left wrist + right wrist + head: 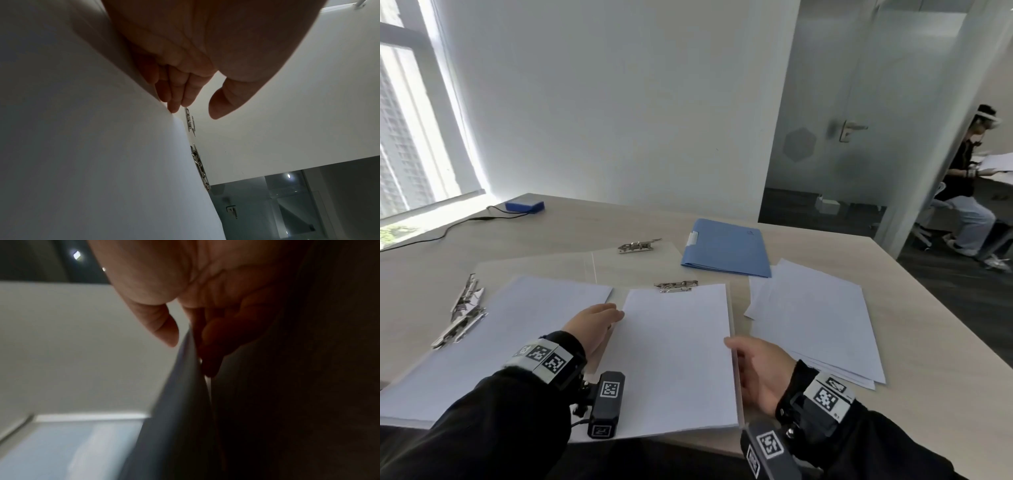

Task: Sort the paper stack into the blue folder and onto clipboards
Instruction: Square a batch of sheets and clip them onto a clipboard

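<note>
A sheaf of white paper [678, 359] lies on the middle clipboard, its top edge just below the metal clip [676, 286]. My left hand [613, 317] touches the sheaf's left edge with straight fingers [174, 104], the thumb held apart. My right hand [731, 344] pinches the sheaf's right edge [185, 369], thumb on top and fingers underneath. The left clipboard [462, 315] carries its own sheets [524, 315]. A third clipboard [638, 246] lies bare behind them. The shut blue folder [726, 248] lies at the back right. Loose sheets [815, 318] are fanned out on the right.
The wooden table [914, 359] ends close on the right and near side. A blue box [524, 205] with a black cable sits at the far left by the window. Another person [962, 185] sits beyond the glass door at the right.
</note>
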Motion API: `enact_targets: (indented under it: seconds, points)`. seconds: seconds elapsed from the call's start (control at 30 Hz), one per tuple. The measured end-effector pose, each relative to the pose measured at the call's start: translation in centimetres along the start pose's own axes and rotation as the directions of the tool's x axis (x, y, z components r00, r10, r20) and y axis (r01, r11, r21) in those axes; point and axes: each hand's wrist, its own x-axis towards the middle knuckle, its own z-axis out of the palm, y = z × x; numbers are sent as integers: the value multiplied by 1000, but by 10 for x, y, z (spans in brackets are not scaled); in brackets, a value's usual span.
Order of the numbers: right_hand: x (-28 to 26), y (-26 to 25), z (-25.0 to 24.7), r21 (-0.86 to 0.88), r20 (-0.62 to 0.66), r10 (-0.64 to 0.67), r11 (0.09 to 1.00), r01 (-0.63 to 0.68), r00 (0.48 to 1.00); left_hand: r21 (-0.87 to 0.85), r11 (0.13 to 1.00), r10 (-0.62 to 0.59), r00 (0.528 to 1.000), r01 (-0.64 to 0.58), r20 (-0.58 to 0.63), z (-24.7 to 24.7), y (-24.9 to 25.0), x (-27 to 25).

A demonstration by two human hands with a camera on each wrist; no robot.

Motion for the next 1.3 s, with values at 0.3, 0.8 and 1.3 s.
enact_targets:
  seconds: [0.3, 0.8, 1.3]
  points:
    - [-5, -11, 2, -109, 82, -268, 955, 276, 960, -118, 983, 135, 990, -138, -28, 6, 12, -27]
    - [-21, -61, -73, 282, -184, -445, 830, 481, 876, -271, 952, -21, 912, 144, 410, 46, 28, -50]
    - [1, -48, -87, 294, -141, -336, 884, 363, 931, -240, 944, 311, 856, -227, 414, 68, 44, -23]
